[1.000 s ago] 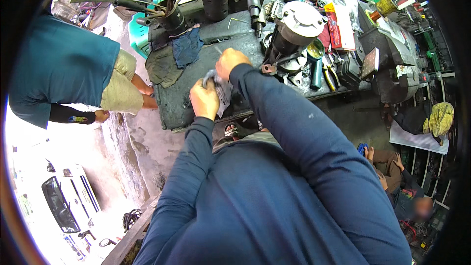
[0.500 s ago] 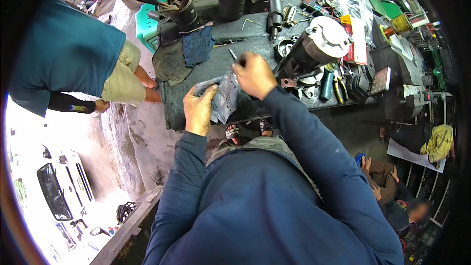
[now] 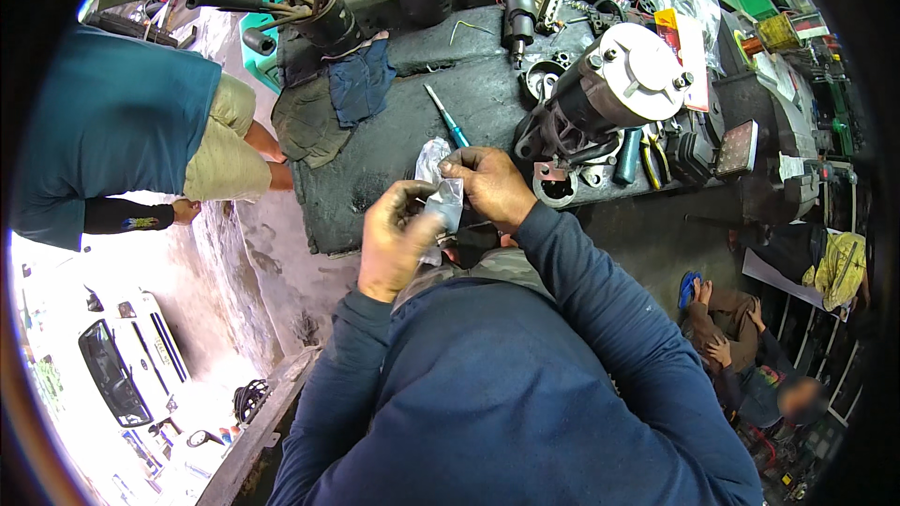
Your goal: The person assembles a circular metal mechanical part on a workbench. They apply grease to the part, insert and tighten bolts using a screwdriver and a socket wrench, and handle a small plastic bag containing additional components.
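Between my hands, close to the bench's front edge, is a small crumpled clear plastic bag [image 3: 448, 206]. My right hand [image 3: 497, 189] pinches it from the right with thumb and curled fingers. On its other side, my left hand [image 3: 392, 239] has bent fingers against or beside the plastic; its thumb is smeared by motion, so the grip is unclear. What the bag contains cannot be made out. Just beyond the right hand lies a screwdriver with a blue handle [image 3: 448, 117], its tip pointing away to the left.
A starter motor [image 3: 609, 84] stands at right on the dark workbench [image 3: 375, 197], among pliers [image 3: 653, 159] and metal parts. Rags [image 3: 361, 84] and a tool can [image 3: 333, 26] occupy the far left. One person [image 3: 122, 122] stands at left; another [image 3: 741, 337] sits at right.
The screwdriver has left my right hand and now lies on the bench. That hand has come down to the bag, and the left hand has shifted lower.
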{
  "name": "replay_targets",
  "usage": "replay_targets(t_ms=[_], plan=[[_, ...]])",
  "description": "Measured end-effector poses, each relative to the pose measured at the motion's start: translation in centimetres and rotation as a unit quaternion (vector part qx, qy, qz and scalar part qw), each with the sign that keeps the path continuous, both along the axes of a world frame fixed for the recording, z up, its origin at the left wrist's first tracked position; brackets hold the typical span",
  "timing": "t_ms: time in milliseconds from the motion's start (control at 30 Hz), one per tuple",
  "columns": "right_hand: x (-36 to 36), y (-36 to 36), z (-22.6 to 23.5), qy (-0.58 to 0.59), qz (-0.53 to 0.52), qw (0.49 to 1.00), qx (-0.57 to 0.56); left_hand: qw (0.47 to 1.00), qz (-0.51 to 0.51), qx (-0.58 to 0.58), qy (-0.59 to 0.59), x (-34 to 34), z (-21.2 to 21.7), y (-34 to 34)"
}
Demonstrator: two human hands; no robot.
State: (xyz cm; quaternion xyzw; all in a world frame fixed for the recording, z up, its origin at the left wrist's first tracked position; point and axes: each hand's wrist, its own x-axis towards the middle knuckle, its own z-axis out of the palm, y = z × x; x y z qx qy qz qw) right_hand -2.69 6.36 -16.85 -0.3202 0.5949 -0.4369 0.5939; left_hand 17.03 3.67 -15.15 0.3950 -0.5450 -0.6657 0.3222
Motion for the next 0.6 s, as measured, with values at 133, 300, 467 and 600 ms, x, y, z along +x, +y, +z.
replay_targets(t_ms=[133, 300, 467, 600], plan=[[0.6, -0.1, -1.4, -0.114, -0.055, 0.992, -0.002, 0.964, 0.013, 0.264, 0.023, -0.2, 0.6, -3.0], [0.2, 0.0, -2.1, -0.082, -0.008, 0.995, -0.050, 0.951, -0.097, 0.274, -0.110, -2.4, 0.5, -6.2], [0.0, -0.6, -1.4, 0.149, 0.029, 0.979, -0.135, 0.957, -0.103, 0.210, -0.170, -3.3, 0.3, -7.4], [0.1, -0.9, 1.5, 0.516, 0.193, 0.828, -0.101, 0.799, -0.148, -0.307, -0.496, -3.8, 1.0, -6.5]])
